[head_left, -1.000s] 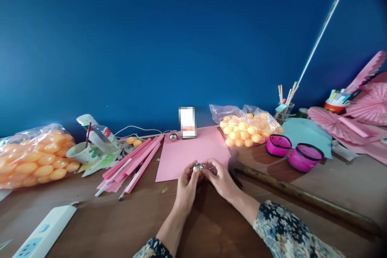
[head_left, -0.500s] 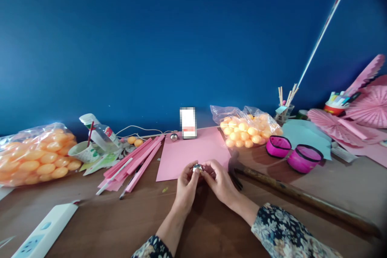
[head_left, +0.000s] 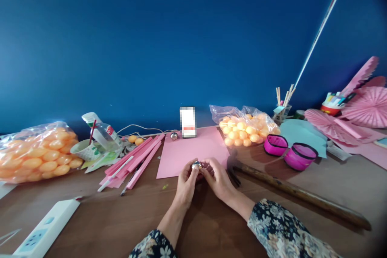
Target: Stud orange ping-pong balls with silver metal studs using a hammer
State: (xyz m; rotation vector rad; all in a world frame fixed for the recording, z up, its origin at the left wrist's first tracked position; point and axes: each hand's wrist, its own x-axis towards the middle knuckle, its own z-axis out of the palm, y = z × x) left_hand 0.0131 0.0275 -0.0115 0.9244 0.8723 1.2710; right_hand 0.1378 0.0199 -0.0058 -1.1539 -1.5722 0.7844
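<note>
A shiny silver ball (head_left: 196,165) is pinched between the fingertips of both hands, above the near edge of a pink paper sheet (head_left: 178,165). My left hand (head_left: 186,181) has its thumb against the ball's near side, with its fingers curled round the left. From the right, my right hand (head_left: 218,180) touches the ball with thumb and fingers. The undersides of the fingers are partly hidden. Another silver ball (head_left: 173,136) rests at the sheet's far left corner, beside an upright white object (head_left: 188,123) that is blurred out.
Right of my hands lies a long-handled hammer (head_left: 290,189), with magenta bands (head_left: 300,156) behind it. Bags of orange balls (head_left: 39,155) (head_left: 242,131) flank the sheet. Pink paper strips (head_left: 136,161) lie left, and a power strip (head_left: 48,225) sits near left.
The view has shifted slightly. My left thumb has moved further over the front of the ball; both hands keep their hold on it.
</note>
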